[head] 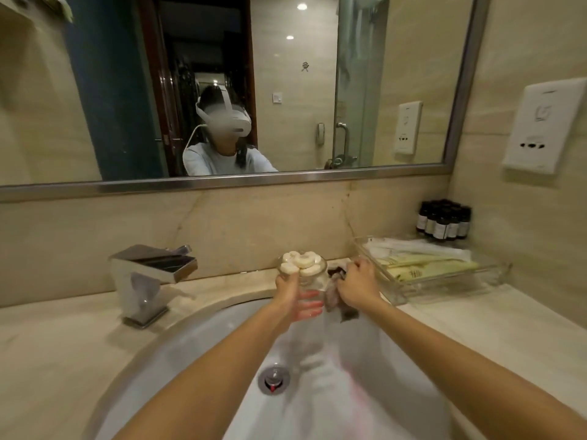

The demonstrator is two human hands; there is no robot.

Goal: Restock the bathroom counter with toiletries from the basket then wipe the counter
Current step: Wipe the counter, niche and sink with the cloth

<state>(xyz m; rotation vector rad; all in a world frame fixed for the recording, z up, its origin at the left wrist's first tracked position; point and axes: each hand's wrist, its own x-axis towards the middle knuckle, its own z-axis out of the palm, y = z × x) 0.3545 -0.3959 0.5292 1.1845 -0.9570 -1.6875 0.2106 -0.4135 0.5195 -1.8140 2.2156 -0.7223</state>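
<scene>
Glass: 1 jar (309,279) held in the left grip (293,300), 1 dark cloth (333,296) clutched in the right grip (359,287).

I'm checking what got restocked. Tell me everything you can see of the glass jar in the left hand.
The jar is clear glass, round, upright, no lid. White round pieces are heaped above its rim. The left hand grips its side, fingers showing through the glass, at the back rim of the sink; whether it rests on the counter is unclear. A dark cloth in the right hand is close beside it.
</scene>
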